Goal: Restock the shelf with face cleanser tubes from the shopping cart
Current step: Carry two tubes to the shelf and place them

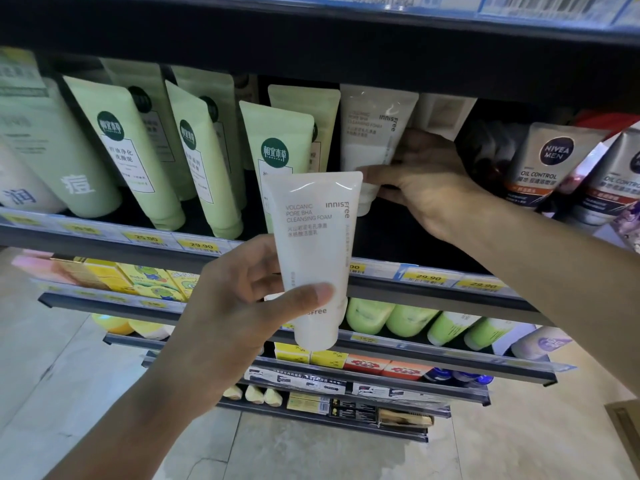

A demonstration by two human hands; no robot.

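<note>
Two tubes gripped, left hand [242,306] front tube [313,251], right hand [422,181] shelved tube [372,133]

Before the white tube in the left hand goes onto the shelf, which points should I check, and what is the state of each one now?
1. Left hand grips the Innisfree tube firmly: ok.
2. Label faces forward, cap down: ok.
3. Right hand holds the shelved Innisfree tube upright: ok.
4. Free space in front of the shelved tube: ok.
5. Green tubes on the left stay out of the slot: ok, though they lean.
6. Price tag matches the product: cannot tell, the tube hides it.
</note>
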